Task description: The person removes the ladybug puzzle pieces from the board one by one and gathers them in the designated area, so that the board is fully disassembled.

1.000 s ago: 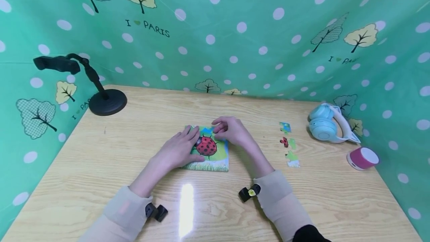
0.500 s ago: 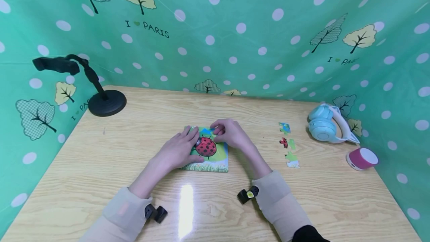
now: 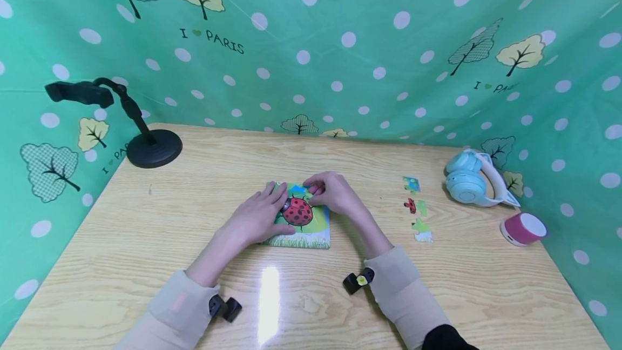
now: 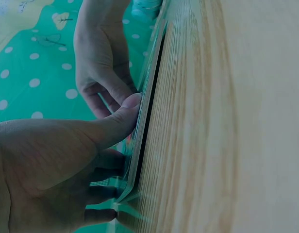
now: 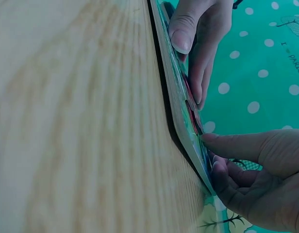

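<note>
A flat puzzle board (image 3: 303,240) with a red ladybug (image 3: 297,211) on green lies on the wooden table in the head view. My left hand (image 3: 255,216) rests across its left side with fingers outstretched, covering that part. At the upper right corner, my right hand (image 3: 334,193) has thumb and curled fingers brought together on a puzzle piece, mostly hidden by the fingers. The right wrist view has the right thumb (image 5: 237,145) right at the board's surface. The left thumb (image 4: 121,119) lies along the board's edge in the left wrist view.
Right of the board lie loose puzzle pieces: a blue-green one (image 3: 412,184), a red-and-green one (image 3: 411,206) and a green-and-white one (image 3: 423,231). Blue headphones (image 3: 468,182) and a pink cylinder (image 3: 524,229) stand farther right. A black stand (image 3: 154,148) occupies the back left.
The right hand has shifted very slightly over the board's upper right corner, its fingers staying curled together. The left hand keeps its place on the board.
</note>
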The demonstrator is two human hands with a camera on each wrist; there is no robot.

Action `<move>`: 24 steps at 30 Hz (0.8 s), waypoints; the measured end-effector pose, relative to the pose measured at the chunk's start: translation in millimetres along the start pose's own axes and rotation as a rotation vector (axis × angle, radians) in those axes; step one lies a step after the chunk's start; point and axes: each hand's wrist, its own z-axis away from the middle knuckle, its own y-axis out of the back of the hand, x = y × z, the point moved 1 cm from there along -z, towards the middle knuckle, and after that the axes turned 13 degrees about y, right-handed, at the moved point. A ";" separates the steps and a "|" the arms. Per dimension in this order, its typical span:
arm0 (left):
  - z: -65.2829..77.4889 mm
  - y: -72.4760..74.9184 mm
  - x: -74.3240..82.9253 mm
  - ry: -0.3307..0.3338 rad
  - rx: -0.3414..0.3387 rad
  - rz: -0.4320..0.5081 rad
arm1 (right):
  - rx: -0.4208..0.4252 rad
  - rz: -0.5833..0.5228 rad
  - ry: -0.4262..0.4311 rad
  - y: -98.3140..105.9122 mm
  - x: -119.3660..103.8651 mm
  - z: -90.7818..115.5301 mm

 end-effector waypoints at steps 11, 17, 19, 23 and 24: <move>-0.6 1.1 0.7 0.003 -0.007 0.001 | 0.000 0.011 0.001 -0.9 0.3 -1.5; -0.7 0.9 0.9 0.008 -0.015 -0.004 | 0.010 0.018 0.012 -1.2 1.6 -1.8; -0.5 0.9 0.9 0.009 -0.017 -0.005 | 0.010 0.021 0.013 -1.4 1.9 -1.7; -0.6 1.0 0.9 0.018 -0.020 0.008 | 0.011 0.026 0.014 -2.2 2.6 -2.0; -0.7 0.9 1.0 0.020 -0.020 0.012 | 0.012 0.028 0.016 -2.3 2.6 -2.0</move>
